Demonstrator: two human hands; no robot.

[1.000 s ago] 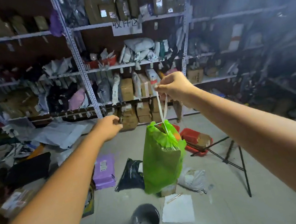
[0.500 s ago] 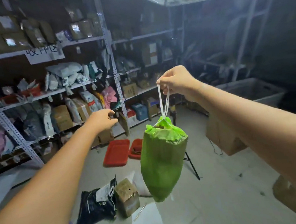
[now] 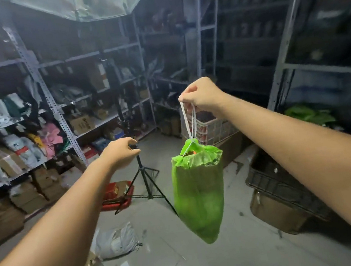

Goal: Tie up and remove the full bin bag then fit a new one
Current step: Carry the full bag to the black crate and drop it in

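A full green bin bag [image 3: 199, 192] hangs in the air in front of me, its mouth drawn nearly closed with something orange showing at the top. My right hand [image 3: 200, 95] is shut on the bag's white drawstring [image 3: 189, 121] and holds the bag clear of the floor. My left hand [image 3: 120, 152] is stretched forward to the left of the bag, fingers curled closed and holding nothing that I can see. The grey bin is out of view.
Metal shelving [image 3: 56, 113] full of parcels lines the left and back walls. A black tripod stand [image 3: 147, 181] stands on the floor beyond my left hand, with a red tray [image 3: 114, 204] beside it. A white sack [image 3: 117, 241], cardboard boxes [image 3: 274, 213] and a dark crate [image 3: 284, 183] lie around.
The view has swung to the right across the room with the bag still hanging from my right hand. The grey bin and black sack have dropped out of sight.
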